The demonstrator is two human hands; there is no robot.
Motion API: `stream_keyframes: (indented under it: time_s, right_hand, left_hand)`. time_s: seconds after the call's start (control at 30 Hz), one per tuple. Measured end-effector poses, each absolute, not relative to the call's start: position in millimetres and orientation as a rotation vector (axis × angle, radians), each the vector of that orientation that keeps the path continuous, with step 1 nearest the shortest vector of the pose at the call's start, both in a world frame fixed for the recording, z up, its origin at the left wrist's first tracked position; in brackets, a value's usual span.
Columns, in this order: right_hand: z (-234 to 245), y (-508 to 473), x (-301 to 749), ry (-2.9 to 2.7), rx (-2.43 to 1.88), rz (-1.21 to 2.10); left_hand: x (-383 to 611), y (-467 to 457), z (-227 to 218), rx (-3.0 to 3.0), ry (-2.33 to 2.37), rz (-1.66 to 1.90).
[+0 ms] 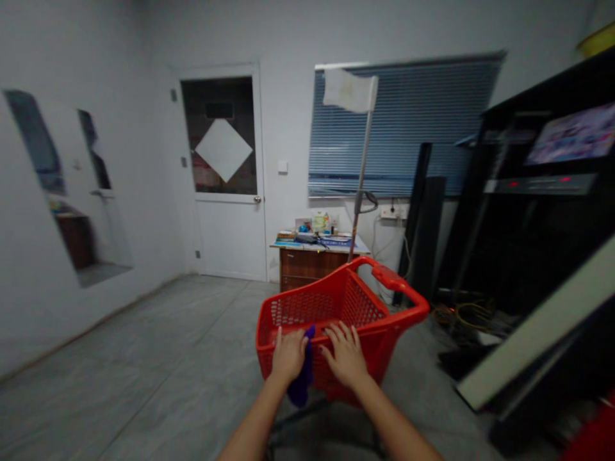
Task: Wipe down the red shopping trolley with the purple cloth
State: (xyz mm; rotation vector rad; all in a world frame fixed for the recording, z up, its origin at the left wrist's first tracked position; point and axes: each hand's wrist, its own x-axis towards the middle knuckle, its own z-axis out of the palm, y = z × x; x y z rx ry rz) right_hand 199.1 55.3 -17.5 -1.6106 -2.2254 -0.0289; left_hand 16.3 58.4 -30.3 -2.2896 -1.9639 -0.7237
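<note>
A pale grey concrete floor (134, 365) runs toward a white door (225, 237) with a dark glass pane, and a blue slatted window blind (403, 128) covers the far wall beside it. On the right stands a tall black equipment rack (528, 243) with a lit screen. A brown wooden drawer cabinet (307, 266) below the blind carries papers and a bottle. In the foreground is a red plastic mesh shopping cart (327, 310), with a white flag (348, 89) on a thin metal pole rising just behind its far rim. The right hand (344, 354) lies open on the near rim, fingers spread. The left hand (289, 354) rests on the rim too, a purple cloth (302, 378) hanging against its thumb side; whether it grips the cloth, I cannot tell.
</note>
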Motion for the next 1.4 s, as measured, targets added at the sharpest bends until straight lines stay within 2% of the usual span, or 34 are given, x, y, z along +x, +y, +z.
stream_keyframes:
  time_s: [0.23, 0.47, 0.73, 1.07, 1.4]
  right_hand:
    - [-21, 56, 196, -2.217, -1.614, -0.008]
    - [-15, 57, 200, -2.286, -1.610, -0.013]
    - [-11, 56, 225, -2.170, -1.738, -0.146]
    - [-9, 60, 222, -2.208, -1.697, -0.132]
    - [-8, 58, 233, -2.136, -1.749, -0.193]
  left_hand:
    - [-24, 55, -30, -2.141, -2.199, -0.646]
    - [17, 59, -29, -2.220, -1.994, -0.679]
    - [-39, 59, -44, -2.092, -2.196, -0.721]
    - [55, 70, -29, -2.191, -2.009, -0.724]
    - [-10, 63, -35, -2.090, -2.128, -0.682]
